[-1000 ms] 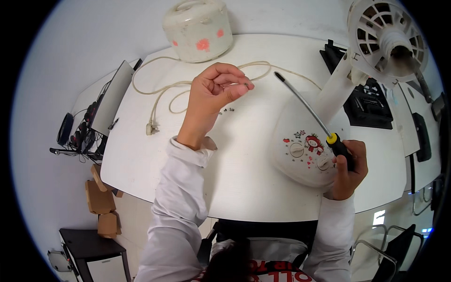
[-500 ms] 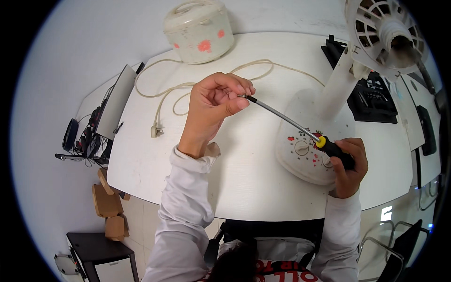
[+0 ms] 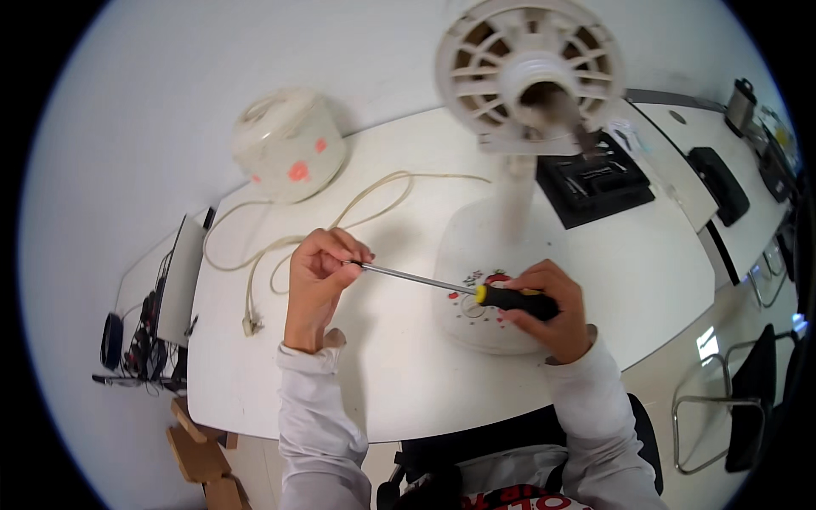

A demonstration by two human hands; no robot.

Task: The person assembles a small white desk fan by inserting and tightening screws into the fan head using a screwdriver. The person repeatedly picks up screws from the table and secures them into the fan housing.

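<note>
My right hand (image 3: 548, 310) is closed around the black and yellow handle of a screwdriver (image 3: 416, 279), whose shaft points left. My left hand (image 3: 323, 272) pinches at the screwdriver's dark tip, where a tiny metal piece is mostly hidden by the fingertips. Under and behind my right hand is the pale base (image 3: 459, 255) of an electric fan, with knobs and red printed decorations. From it a post rises to the bare fan motor housing (image 3: 476, 89), slotted and round, with a shaft sticking out; no blades or guard are on it.
A cream rice cooker (image 3: 289, 153) with pink flowers stands at the back left. A pale power cord (image 3: 374, 208) loops across the white table (image 3: 399, 391), its plug (image 3: 251, 325) lying at left. A black tool case (image 3: 595, 178) sits behind the fan. Cardboard boxes (image 3: 200, 455) lie on the floor.
The view has turned, so the fan, rice cooker and table appear farther left and lower. Both hands keep their grip, and the screwdriver now lies closer to level.
</note>
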